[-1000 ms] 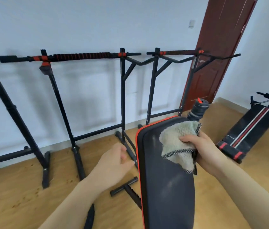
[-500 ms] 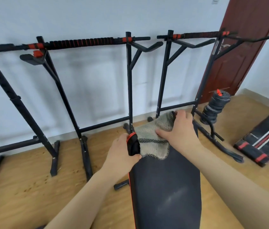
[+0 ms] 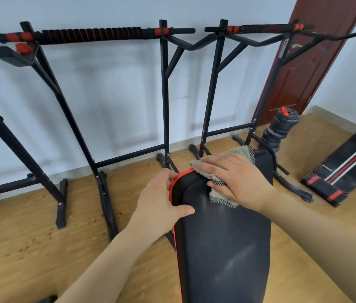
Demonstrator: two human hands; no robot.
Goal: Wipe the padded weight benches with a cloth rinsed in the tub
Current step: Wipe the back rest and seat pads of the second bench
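A black padded bench (image 3: 223,243) with red edge piping runs from the bottom of the view up to the middle. My left hand (image 3: 161,202) grips its top left corner, thumb on the pad. My right hand (image 3: 236,178) lies flat on a grey fluffy cloth (image 3: 216,189) with a checked trim, pressing it onto the far end of the pad. Part of the cloth sticks out beyond my fingers at the bench's far edge. A second black bench (image 3: 347,165) with red and white stripes lies on the floor at the right. No tub is in view.
Black pull-up and dip frames (image 3: 166,95) with red and black foam grips stand along the white wall behind the bench. A stack of black weight plates (image 3: 280,130) sits near a dark red door (image 3: 317,57). The floor is light wood.
My right hand has slid the cloth across the far end of the pad, and it now lies flatter. My left hand has stayed on the bench's top left corner. The view has shifted slightly.
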